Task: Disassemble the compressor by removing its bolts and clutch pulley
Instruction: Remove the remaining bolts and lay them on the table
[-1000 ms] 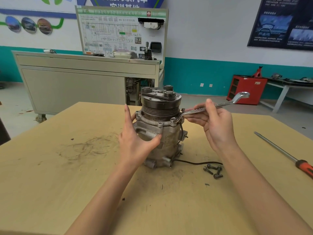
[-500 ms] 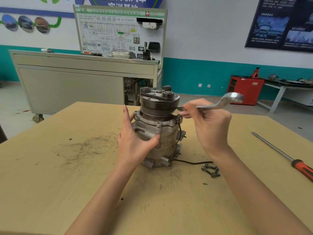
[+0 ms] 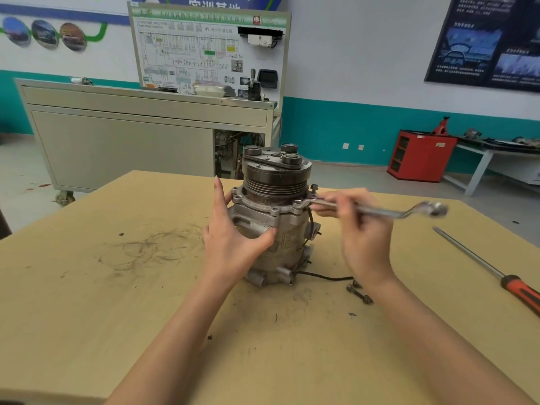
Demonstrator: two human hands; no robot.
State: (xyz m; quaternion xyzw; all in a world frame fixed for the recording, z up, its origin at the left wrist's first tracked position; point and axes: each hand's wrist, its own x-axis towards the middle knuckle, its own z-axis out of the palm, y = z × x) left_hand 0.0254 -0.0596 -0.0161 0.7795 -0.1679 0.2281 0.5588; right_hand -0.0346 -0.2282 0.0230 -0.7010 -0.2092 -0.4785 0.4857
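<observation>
**Compressor upright on table, wrench on flange bolt**

Location: The compressor stands upright near the middle of the table, pulley uppermost and in place on the body. A black wire runs from its base along the table towards the right.

Left hand: clasps the left side of the housing. The thumb is pressed across the front face below the flange, and the fingers reach up the far side with one fingertip showing above the flange.

Right hand: blurred by motion. The fingers are curled round the shank of the wrench, close to the compressor. Finer detail of the grip cannot be told.

Wrench: lies roughly level. Its near ring end sits over a bolt head at the front right of the flange, and its free end points right, clear of the table.

Fasteners: one bolt stands raised above the flange, just behind the wrench's ring end. Loose bolts lie together on the table, right of the base and partly hidden by the right wrist.

Other items: a screwdriver with a red handle lies on the table's right side, well apart from the compressor.
</observation>
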